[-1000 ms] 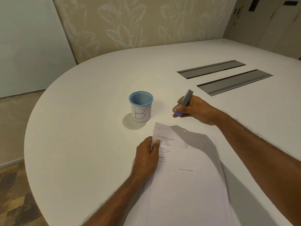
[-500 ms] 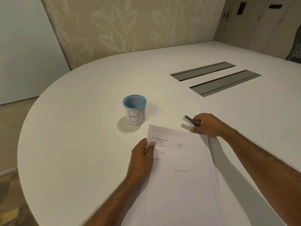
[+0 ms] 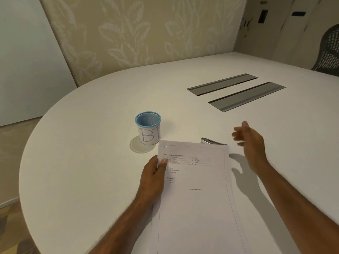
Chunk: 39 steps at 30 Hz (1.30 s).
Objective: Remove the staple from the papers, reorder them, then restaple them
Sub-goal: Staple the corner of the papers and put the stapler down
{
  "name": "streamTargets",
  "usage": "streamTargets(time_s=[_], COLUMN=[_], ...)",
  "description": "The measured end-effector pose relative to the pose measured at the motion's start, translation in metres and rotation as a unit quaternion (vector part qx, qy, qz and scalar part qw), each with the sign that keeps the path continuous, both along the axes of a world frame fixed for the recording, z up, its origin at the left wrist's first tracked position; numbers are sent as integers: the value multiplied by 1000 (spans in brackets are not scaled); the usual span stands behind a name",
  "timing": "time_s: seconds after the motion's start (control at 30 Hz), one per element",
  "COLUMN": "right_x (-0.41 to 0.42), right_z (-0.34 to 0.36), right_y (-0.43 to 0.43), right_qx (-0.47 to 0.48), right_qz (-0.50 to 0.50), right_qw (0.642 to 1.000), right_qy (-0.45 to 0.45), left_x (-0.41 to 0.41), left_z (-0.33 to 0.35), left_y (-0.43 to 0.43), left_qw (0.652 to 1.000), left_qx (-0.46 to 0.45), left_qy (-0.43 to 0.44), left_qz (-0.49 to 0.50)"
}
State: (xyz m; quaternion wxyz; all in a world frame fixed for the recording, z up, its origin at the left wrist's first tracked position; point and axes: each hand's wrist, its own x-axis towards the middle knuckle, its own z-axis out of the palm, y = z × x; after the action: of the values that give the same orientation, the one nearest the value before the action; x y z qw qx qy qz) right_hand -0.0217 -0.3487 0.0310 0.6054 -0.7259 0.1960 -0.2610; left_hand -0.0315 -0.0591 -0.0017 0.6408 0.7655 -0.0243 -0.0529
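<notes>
A stack of white printed papers [image 3: 196,198] lies lengthwise on the white table [image 3: 91,162] in front of me. My left hand [image 3: 153,176] grips the stack's left edge near the top, thumb on the page. A small grey metal stapler [image 3: 212,142] lies on the table just beyond the papers' top right corner, partly hidden by them. My right hand [image 3: 250,143] hovers to the right of the stapler, fingers spread, holding nothing.
A blue mesh pen cup [image 3: 148,128] with a paper label marked "BI" stands beyond the papers' top left corner. Two grey cable-slot covers [image 3: 238,92] sit in the tabletop farther back. A mesh office chair [image 3: 328,50] is at the far right.
My right hand brought the stapler down from the air to the table by the papers' top right corner, released it and moved away to the right. My left hand stayed on the papers.
</notes>
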Motion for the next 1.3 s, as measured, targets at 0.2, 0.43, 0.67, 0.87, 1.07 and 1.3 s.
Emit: streamTargets(time_s=[0.2,0.43,0.67,0.87,1.07,1.3], right_x=[-54,-57,-50,-54,-59,-57], right_z=[-27,-39,-43,-54,-58,-61], right_y=[40,59,66,73,75,77], right_qx=[74,112,41,-199,-290,-322], right_qz=[189,133,117,115,129,117], right_qw=[970,982,991,968,945,937], right_qy=[135,70,59,97,78,68], left_x=[11,15,1,3,4,5], left_z=[6,9,0,0,-11,-21], left_y=[7,13,32,47,61,65], left_qw=[999,999,980,960,930,915], left_qx=[-28,27,159,246,327,355], left_qy=[-15,-33,-101,-128,-168,-189], left_qz=[35,22,55,41,5,-7])
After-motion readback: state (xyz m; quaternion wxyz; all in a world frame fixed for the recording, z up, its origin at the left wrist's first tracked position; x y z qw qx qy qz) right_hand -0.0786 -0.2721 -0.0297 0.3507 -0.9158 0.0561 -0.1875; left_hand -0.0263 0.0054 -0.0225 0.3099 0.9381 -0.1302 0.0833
